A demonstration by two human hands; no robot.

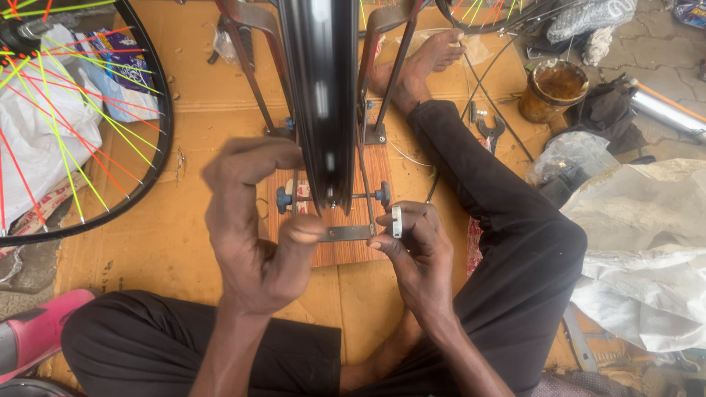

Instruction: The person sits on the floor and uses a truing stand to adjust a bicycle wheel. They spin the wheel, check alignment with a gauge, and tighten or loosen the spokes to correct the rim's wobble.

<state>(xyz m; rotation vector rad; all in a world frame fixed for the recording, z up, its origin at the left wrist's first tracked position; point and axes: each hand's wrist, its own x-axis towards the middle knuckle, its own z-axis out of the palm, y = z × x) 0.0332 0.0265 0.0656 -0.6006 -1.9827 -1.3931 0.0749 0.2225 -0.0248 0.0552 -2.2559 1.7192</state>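
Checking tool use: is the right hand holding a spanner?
No, the right hand pinches a small silver ring; a spanner lies on the cardboard.

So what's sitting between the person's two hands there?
In the head view, the black wheel rim stands edge-on between left hand and right hand, with the stand's horizontal rod below it.

black rim [320,95] motion-blurred and cut off at top edge, spoked wheel [81,125] cropped left, small ring tool [397,220] indistinct
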